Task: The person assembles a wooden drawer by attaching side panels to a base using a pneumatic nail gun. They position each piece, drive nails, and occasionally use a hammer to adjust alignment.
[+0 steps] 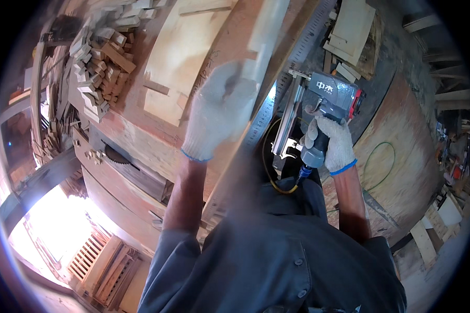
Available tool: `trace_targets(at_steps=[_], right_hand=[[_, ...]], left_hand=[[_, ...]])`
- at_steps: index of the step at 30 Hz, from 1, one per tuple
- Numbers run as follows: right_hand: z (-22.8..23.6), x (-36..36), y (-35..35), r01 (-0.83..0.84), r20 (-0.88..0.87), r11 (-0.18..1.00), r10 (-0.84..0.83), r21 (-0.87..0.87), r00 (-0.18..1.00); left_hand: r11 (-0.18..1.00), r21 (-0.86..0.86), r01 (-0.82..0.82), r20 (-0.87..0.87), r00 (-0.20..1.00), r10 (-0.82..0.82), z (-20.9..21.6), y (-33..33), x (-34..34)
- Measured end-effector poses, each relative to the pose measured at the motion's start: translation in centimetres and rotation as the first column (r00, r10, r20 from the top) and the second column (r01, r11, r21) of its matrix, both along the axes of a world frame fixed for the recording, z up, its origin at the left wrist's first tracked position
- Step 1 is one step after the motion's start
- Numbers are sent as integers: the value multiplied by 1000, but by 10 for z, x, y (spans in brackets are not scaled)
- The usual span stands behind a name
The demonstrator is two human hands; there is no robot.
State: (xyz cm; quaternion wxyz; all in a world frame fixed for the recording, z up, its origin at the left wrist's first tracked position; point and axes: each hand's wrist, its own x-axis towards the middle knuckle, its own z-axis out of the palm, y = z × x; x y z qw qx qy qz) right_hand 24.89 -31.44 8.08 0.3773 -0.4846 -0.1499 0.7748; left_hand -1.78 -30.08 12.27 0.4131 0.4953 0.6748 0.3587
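Right hand (337, 138): gripping the nail gun (331, 89)
Left hand (219, 115): blurring; cannot tell its grip
Ruler (265, 112): running between the hands
Wood blocks (107, 68): lying heaped
Yellow hose (283, 191): looping nearby

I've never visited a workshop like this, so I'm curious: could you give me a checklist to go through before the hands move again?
1. Gloves on both hands: ok, left hand and right hand both wear pale, blue-edged ones.
2. Firm hold on the nail gun: ok, the right hand's fingers wrap its handle.
3. Hose joined: ok, the yellow hose appears to meet the blue fitting below the handle.
4. Left hand clear of the gun's nose: ok, they are apart.
5. Left hand gripping the long pale strip: cannot tell, the hand is blurred.
6. Air pressure in the hose: cannot tell.
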Motion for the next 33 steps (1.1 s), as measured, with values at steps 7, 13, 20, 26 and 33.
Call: trace_targets(at_steps=[7,13,20,26,33], right_hand=[[6,3,3,-19,80,1000,17,19,997],[-6,25,-2,-27,95,997,34,-74,995],[-1,38,12,-30,214,999,35,-25,976],[5,54,32,-43,218,999,39,16,975],[26,63,44,-32,314,996,2,88,950]], left_hand=[[995,-31,-94,8,996,94,-29,-37,18],[908,-286,-306,41,943,331,-61,-88,27],[956,-134,-262,-77,964,254,-84,-122,33],[810,-535,-240,564,613,553,-164,-105,-7],[866,-452,-213,773,391,500,-146,-89,-6]])
